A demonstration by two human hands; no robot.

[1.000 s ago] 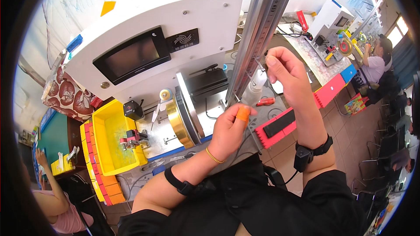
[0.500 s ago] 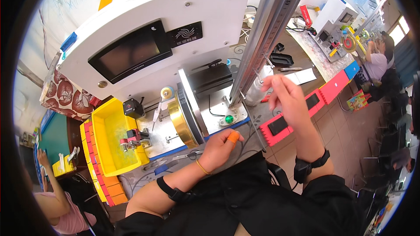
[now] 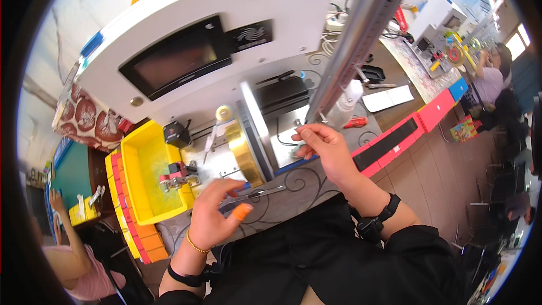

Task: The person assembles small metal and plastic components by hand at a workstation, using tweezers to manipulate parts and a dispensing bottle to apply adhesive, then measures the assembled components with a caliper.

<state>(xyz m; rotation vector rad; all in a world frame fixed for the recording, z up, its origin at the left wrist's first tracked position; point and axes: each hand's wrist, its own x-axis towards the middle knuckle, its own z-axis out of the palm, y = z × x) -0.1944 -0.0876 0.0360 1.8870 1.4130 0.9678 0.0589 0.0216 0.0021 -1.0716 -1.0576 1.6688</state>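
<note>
Hands: 2 bare, the left hand [image 3: 213,214] and the right hand [image 3: 330,151].
Left grip: fingers spread, thumb well apart from them; 1 orange finger cover [image 3: 241,212] sits on the thumb.
Right grip: thumb and forefinger brought close, other fingers curled; I cannot tell whether the tips meet or pinch something small.
Slim metal tool: 1 [image 3: 266,192], lying on the grey patterned bench cover [image 3: 293,187] just beside the left fingers; contact cannot be told.
Gold wheel: 1 [image 3: 244,152], mounted upright on the machine, near the left fingertips and between the yellow bin and the right hand.
Machine: 1 white housing [image 3: 237,5] with 1 dark screen [image 3: 172,59].
Yellow bin: 1 [image 3: 130,155], left of the wheel; 1 red and metal fixture [image 3: 175,176] reaches over its right rim.
Metal rail: 1 [image 3: 361,39], slanting up beyond the right hand.
White bottle: 1 [image 3: 345,104], just right of the rail.
Red strip: 1 [image 3: 426,121], carrying 1 long black piece [image 3: 387,146].
Bracelet: 1 gold [image 3: 195,243], on the left wrist.
Black straps: 2, 1 on each forearm.
Co-worker: 1 at far left, in a pink top [image 3: 93,277].
</note>
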